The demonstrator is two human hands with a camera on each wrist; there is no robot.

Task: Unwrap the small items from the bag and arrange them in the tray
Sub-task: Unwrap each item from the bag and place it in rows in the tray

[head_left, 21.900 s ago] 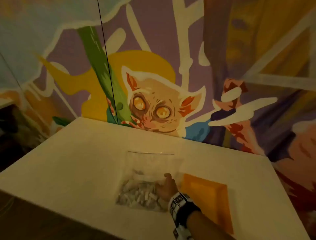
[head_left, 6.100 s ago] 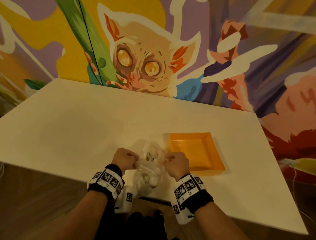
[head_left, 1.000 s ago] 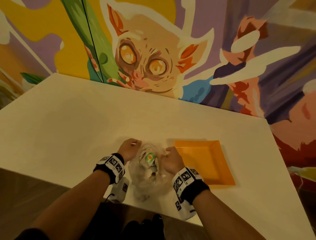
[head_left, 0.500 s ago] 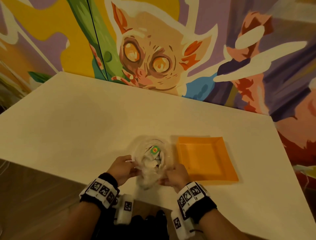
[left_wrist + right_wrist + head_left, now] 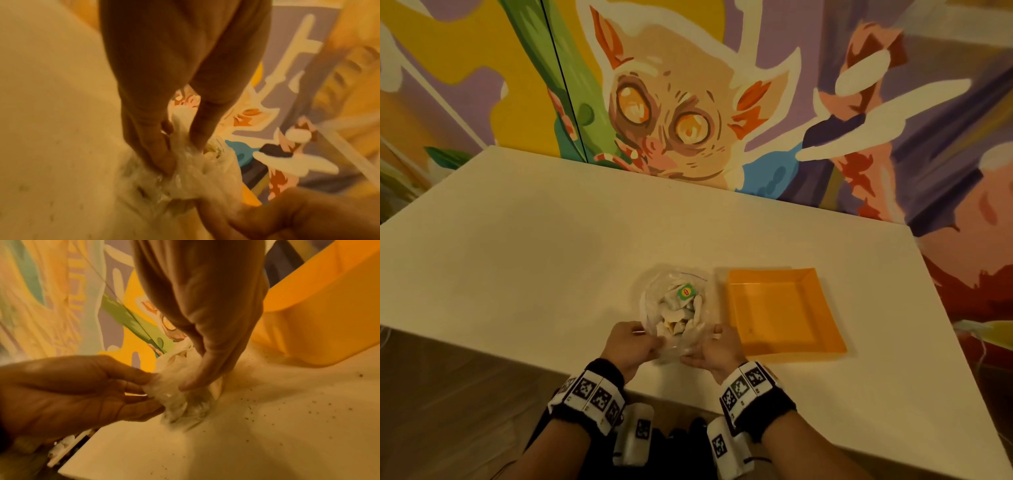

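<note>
Big white counter (image 5: pixel 517 257) up against a painted mural wall (image 5: pixel 688 85). Orange tray (image 5: pixel 784 308) just right of the clear bag (image 5: pixel 674 308), stuffed with small wrapped items (image 5: pixel 678 315). Left hand (image 5: pixel 626 344) and right hand (image 5: pixel 710 349) both pinching crumpled plastic at the near end.

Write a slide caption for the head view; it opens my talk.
Both hands pinch a clear bag of tea bags beside an empty orange tray.
</note>
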